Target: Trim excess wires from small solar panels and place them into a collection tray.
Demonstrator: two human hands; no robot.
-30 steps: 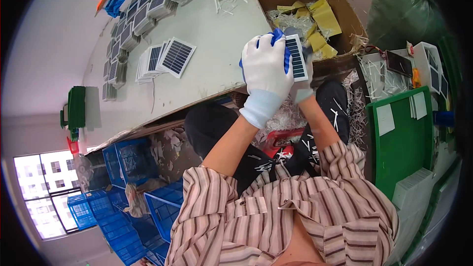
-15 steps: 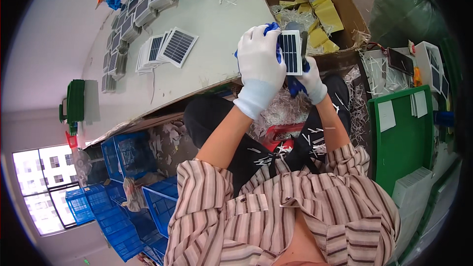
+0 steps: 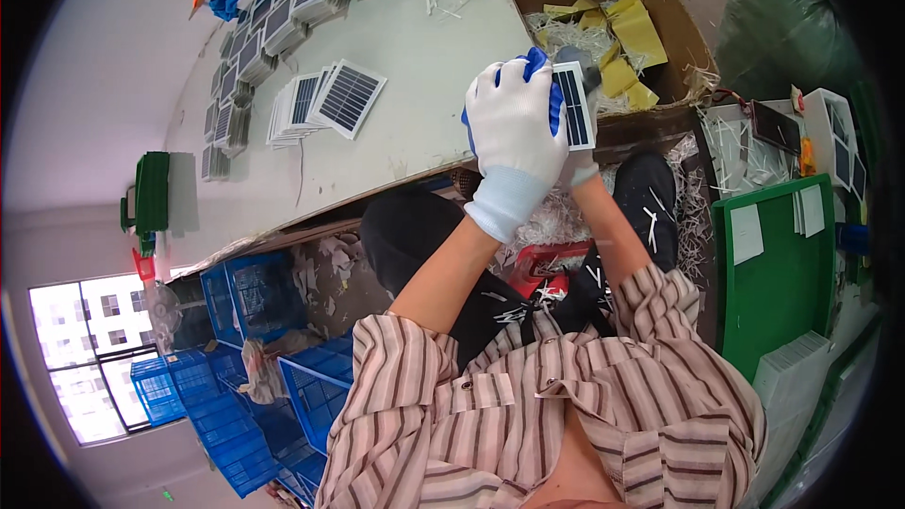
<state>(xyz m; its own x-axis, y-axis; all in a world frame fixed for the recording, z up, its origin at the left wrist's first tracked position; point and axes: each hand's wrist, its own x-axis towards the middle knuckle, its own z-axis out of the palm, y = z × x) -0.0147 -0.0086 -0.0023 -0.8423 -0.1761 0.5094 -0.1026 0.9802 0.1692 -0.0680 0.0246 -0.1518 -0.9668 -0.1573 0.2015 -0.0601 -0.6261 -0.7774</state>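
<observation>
My left hand [image 3: 517,118], in a white glove with blue palm and fingertips, is closed around the left edge of a small solar panel [image 3: 575,108]. The panel has dark cells and a white border, and it is held up tilted beyond the table's front edge. Behind and below the panel, my gloved right hand [image 3: 582,168] shows only its cuff and a little of the glove; its fingers are hidden. By the panel's upper right is a dark shape [image 3: 592,78] I cannot make out. A fanned stack of similar panels [image 3: 349,99] lies on the table to the left.
Several stacks of panels [image 3: 283,26] line the far left of the white table [image 3: 415,85]. A cardboard box [image 3: 660,0] holds paper strips and yellow scraps. To the right stand a green tray [image 3: 778,273] and a green sack [image 3: 778,28]; blue crates [image 3: 217,424] sit lower left.
The panel has tilted and shifted slightly right in the picture. My right hand has gone further behind it, so its fingers no longer show. My left hand still grips the panel's left edge.
</observation>
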